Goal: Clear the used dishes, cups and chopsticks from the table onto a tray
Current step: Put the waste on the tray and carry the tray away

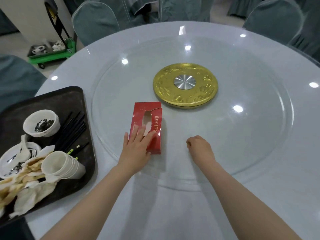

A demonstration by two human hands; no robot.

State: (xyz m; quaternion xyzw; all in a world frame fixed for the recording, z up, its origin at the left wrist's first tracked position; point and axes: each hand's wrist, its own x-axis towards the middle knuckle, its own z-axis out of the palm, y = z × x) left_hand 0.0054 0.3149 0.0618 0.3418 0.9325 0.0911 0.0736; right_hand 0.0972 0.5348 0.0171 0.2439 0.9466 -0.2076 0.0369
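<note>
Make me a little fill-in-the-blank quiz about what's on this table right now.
1. The left hand rests on a ____ tissue box.
2. The black chopsticks lie on the dark ____.
3. The stacked paper cups lie on their ____.
4. The gold disc has a ____ centre.

Missing words: red; tray; side; silver
</note>
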